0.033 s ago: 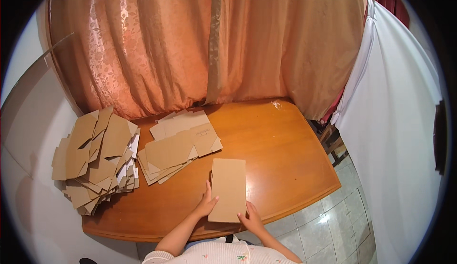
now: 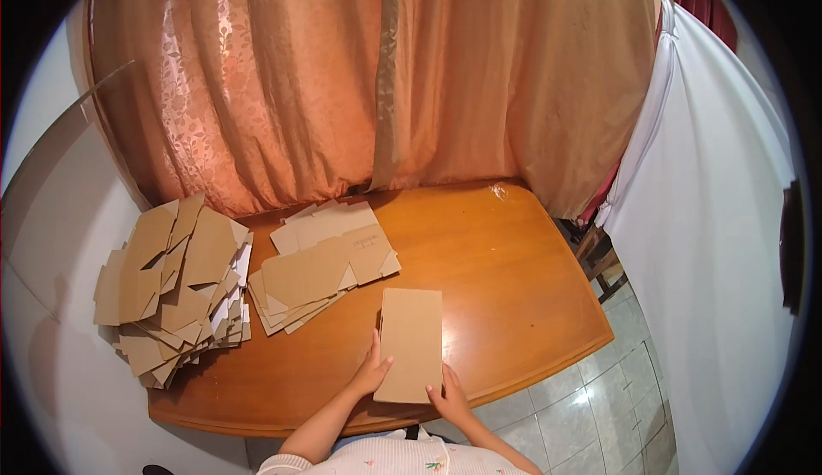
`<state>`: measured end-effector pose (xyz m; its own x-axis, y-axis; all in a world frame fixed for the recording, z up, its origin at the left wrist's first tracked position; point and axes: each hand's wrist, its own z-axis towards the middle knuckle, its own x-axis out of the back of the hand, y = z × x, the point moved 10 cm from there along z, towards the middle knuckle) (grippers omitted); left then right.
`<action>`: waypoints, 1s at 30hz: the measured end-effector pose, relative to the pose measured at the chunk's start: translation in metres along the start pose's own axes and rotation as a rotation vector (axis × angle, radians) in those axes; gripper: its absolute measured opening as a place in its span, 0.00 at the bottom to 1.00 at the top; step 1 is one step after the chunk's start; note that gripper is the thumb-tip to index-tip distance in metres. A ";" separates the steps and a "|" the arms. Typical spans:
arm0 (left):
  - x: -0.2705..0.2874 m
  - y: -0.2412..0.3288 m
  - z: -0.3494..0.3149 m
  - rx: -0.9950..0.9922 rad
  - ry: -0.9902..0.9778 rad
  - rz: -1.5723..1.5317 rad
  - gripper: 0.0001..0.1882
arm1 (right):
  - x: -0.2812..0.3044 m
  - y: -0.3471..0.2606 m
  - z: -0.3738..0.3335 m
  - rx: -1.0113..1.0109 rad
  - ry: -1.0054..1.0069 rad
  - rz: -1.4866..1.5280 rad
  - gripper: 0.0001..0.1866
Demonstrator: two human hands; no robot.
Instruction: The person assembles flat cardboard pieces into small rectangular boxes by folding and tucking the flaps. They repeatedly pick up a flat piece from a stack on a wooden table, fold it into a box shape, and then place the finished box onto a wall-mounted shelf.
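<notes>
A brown cardboard box [image 2: 410, 345], closed, is held near the table's front edge. My left hand [image 2: 372, 370] grips its left side near the lower corner, thumb on the top face and fingers along the side. On the opposite side, my right hand [image 2: 449, 396] has its thumb over the lower right corner, with the other fingers against the edge. The box's underside is hidden, so I cannot tell whether it touches the table.
Flattened cardboard boxes [image 2: 330, 262] lie left of centre on the wooden table [image 2: 488, 261]. A taller, untidy pile of flat cardboard [image 2: 180, 295] stands at the far left. Orange curtains [image 2: 325, 89] hang behind, a white cloth [image 2: 702, 175] to the right.
</notes>
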<state>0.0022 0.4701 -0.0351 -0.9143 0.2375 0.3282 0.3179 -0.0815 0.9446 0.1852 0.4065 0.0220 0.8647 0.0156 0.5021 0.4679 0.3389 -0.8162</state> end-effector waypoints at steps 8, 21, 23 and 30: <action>-0.018 -0.019 -0.040 0.137 -0.020 -0.454 0.42 | -0.041 0.054 -0.018 -0.166 -0.025 0.353 0.36; -0.007 0.022 -0.060 0.091 0.171 -0.592 0.42 | -0.033 0.012 -0.004 -0.231 -0.050 0.904 0.48; 0.007 0.046 -0.079 0.021 0.236 -0.590 0.42 | -0.035 -0.006 0.000 -0.191 -0.095 0.941 0.50; 0.054 0.137 -0.167 -0.205 0.425 -0.809 0.38 | 0.000 -0.139 -0.030 0.388 -0.094 0.347 0.47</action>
<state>-0.0455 0.3099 0.1125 -0.8661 -0.0738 -0.4943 -0.4685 -0.2249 0.8544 0.1253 0.3314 0.1268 0.9283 0.2667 0.2590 0.0394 0.6222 -0.7819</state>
